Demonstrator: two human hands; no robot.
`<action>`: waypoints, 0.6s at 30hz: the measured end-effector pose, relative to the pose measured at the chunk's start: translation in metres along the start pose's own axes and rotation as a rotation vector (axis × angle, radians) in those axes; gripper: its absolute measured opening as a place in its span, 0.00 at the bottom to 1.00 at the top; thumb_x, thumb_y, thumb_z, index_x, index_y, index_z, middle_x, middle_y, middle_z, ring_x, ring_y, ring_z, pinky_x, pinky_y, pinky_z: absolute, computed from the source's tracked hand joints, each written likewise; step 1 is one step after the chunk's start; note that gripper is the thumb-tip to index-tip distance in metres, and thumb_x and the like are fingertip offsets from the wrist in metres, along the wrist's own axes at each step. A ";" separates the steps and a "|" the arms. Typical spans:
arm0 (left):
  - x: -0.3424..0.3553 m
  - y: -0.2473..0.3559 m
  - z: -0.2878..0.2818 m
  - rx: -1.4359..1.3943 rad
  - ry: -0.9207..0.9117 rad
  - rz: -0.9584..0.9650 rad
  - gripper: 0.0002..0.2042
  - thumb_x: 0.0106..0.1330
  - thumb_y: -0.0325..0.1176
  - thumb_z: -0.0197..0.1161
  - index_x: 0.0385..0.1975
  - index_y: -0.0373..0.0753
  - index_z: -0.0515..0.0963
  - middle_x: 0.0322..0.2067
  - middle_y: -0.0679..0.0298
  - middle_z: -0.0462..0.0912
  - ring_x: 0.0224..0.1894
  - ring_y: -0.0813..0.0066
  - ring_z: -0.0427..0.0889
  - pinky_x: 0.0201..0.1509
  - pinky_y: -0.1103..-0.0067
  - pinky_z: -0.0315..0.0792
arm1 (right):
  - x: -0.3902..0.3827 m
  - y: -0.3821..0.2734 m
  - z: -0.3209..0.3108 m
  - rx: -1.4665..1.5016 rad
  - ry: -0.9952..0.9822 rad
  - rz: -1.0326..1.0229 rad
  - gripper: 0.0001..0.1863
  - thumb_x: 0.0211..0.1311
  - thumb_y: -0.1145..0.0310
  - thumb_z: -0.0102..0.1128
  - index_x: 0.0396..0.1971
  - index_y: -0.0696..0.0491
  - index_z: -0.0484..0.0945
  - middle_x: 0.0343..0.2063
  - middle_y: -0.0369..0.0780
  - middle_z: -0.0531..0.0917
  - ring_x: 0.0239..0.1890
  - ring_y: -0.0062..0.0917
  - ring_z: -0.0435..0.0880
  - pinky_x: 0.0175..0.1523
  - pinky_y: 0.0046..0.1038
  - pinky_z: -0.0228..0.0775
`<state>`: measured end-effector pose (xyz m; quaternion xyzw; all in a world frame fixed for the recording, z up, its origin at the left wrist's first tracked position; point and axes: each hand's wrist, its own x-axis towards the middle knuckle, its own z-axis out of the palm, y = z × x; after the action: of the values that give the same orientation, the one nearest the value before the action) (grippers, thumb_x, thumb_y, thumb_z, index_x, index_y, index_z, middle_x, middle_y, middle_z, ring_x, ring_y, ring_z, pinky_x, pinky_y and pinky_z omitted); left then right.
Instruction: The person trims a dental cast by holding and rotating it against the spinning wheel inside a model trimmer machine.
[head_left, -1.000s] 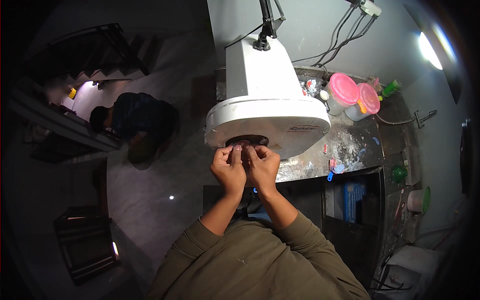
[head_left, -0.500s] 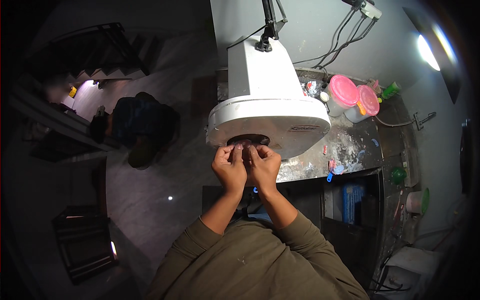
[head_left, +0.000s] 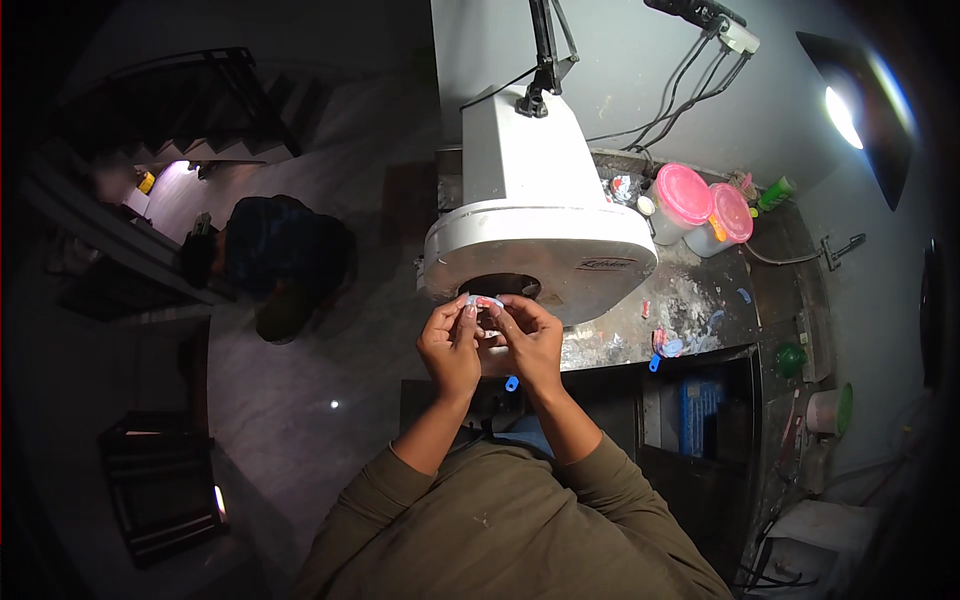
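Observation:
Between the fingertips of both hands I hold a small curved piece (head_left: 484, 301), whitish and light blue with red patches; its exact kind cannot be made out. My left hand (head_left: 450, 345) pinches its left end. My right hand (head_left: 530, 343) closes on its right end, partly hiding it. Both hands are just in front of and below the round dark opening (head_left: 505, 284) in the front of a white bench machine (head_left: 600, 245). The piece is outside that opening, apart from the machine's face.
A stained worktop (head_left: 600, 348) carries two pink-lidded tubs (head_left: 683, 194), a green bottle (head_left: 776, 192) and a red-and-blue clump (head_left: 667, 345) with a blue handle. A jointed black arm (head_left: 543, 55) rises behind the machine. A person (head_left: 285, 250) is bent over at the left.
Both hands have drawn back slightly from the machine's opening, and the small piece has turned so that its red and whitish surface shows. My view has shifted a little.

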<state>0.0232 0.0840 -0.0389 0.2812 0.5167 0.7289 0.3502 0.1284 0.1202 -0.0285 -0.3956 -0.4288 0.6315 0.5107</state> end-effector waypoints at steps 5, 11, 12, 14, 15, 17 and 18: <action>0.001 0.000 0.000 0.000 0.008 0.003 0.09 0.76 0.26 0.64 0.50 0.29 0.81 0.33 0.64 0.87 0.27 0.86 0.78 0.29 0.86 0.70 | -0.001 -0.002 -0.004 -0.008 -0.069 0.046 0.11 0.72 0.72 0.68 0.47 0.63 0.84 0.37 0.39 0.89 0.37 0.19 0.88 0.38 0.22 0.84; 0.002 -0.009 -0.002 -0.009 0.003 0.018 0.09 0.74 0.25 0.66 0.49 0.29 0.81 0.34 0.64 0.88 0.28 0.86 0.78 0.30 0.87 0.70 | -0.003 -0.003 -0.004 -0.069 -0.108 0.043 0.10 0.73 0.73 0.67 0.46 0.65 0.83 0.36 0.41 0.89 0.34 0.19 0.88 0.39 0.22 0.85; 0.002 -0.010 -0.004 0.017 -0.005 0.019 0.08 0.74 0.26 0.67 0.47 0.28 0.82 0.35 0.63 0.88 0.30 0.86 0.80 0.33 0.86 0.74 | -0.002 -0.002 -0.007 -0.050 -0.128 0.044 0.10 0.74 0.72 0.66 0.46 0.65 0.83 0.35 0.40 0.89 0.34 0.19 0.89 0.39 0.22 0.85; 0.003 -0.006 -0.004 0.043 -0.013 0.021 0.08 0.74 0.26 0.68 0.46 0.27 0.82 0.37 0.62 0.89 0.32 0.85 0.83 0.36 0.85 0.78 | -0.001 -0.004 -0.010 -0.030 -0.148 0.045 0.10 0.75 0.72 0.65 0.46 0.65 0.83 0.35 0.40 0.89 0.35 0.20 0.89 0.39 0.23 0.85; 0.004 -0.005 -0.004 0.009 -0.020 0.004 0.08 0.73 0.26 0.68 0.46 0.27 0.83 0.36 0.62 0.89 0.32 0.85 0.83 0.36 0.85 0.77 | 0.001 -0.006 -0.012 -0.003 -0.181 0.088 0.11 0.76 0.70 0.64 0.46 0.64 0.83 0.35 0.40 0.89 0.34 0.20 0.89 0.39 0.23 0.85; 0.004 -0.005 -0.005 -0.023 -0.025 -0.011 0.09 0.73 0.26 0.69 0.46 0.27 0.83 0.36 0.63 0.89 0.32 0.85 0.83 0.36 0.85 0.77 | 0.001 -0.007 -0.013 0.024 -0.216 0.133 0.12 0.77 0.69 0.62 0.46 0.64 0.84 0.34 0.40 0.89 0.34 0.20 0.88 0.39 0.24 0.85; 0.005 -0.005 -0.007 -0.022 -0.038 -0.022 0.09 0.73 0.26 0.69 0.46 0.27 0.83 0.36 0.63 0.89 0.32 0.85 0.83 0.36 0.86 0.76 | 0.001 -0.006 -0.014 0.017 -0.238 0.142 0.13 0.77 0.68 0.62 0.46 0.64 0.84 0.34 0.40 0.89 0.33 0.20 0.88 0.39 0.24 0.84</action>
<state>0.0159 0.0852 -0.0457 0.2853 0.5049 0.7253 0.3708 0.1428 0.1236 -0.0276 -0.3431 -0.4518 0.7121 0.4136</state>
